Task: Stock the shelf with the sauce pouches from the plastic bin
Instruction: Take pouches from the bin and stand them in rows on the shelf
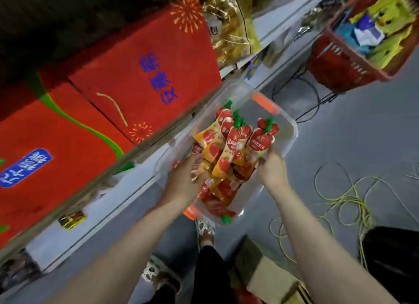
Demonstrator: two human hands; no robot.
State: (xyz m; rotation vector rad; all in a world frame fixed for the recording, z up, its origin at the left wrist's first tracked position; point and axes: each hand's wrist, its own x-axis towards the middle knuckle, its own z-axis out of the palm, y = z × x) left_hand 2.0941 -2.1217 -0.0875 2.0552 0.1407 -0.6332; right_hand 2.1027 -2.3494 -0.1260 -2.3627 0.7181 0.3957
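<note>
Clear plastic bin (288, 131) with orange handles sits on the grey floor (362, 145), just beside the base of the shelf (95, 226). One orange handle (265, 104) shows at the bin's far end, the other (189, 212) at its near end, partly behind the left forearm.

Sauce pouches (226, 154) fill the shelf-side and near parts of the bin: red and yellow, tomato print, green caps. Several stand roughly upright in a bunch; others lie flat under them toward the near end. The bin's far corner away from the shelf is bare.

Left hand (183, 181) is inside the bin at the shelf-side edge, palm down, fingers (196, 162) spread loosely against the bunch. Grip open; whether it has hold of any pouch, cannot tell.

Right hand (271, 170) is on the opposite side of the bunch, fingers curled against the lower part of an outer upright pouch (260, 142). Looks like a part-closed grip on it, but motion blur leaves the hold uncertain.

Above the bin, red cartons (145, 77) with blue lettering stand on the shelf. A red basket (340, 65) of packets stands on the floor further along. Yellow-green cable (347, 199) lies in loose loops on the floor, well apart from the bin.
</note>
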